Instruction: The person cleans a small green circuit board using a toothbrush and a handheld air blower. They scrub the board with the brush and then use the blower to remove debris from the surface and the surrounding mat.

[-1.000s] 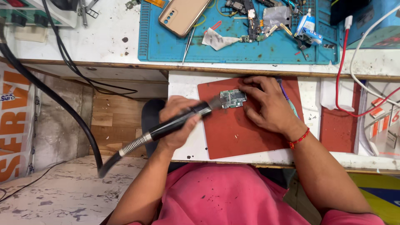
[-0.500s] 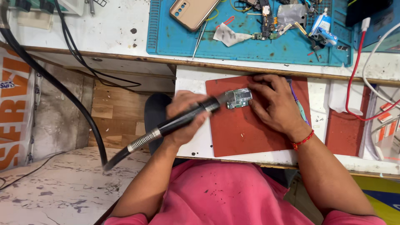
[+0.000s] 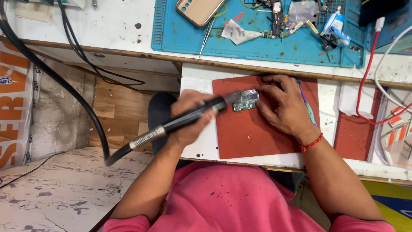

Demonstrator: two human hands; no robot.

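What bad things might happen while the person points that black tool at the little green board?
The right hand steadies the circuit board very near the nozzle of the black tool that the left hand holds, so fingers might get hurt. The tool's thick hose hangs off the bench and could snag and jerk the tip.

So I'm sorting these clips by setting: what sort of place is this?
Most likely a phone repair bench. The left hand holds a hot-air tool over a small circuit board steadied by the right hand, and a phone lies on the blue mat.
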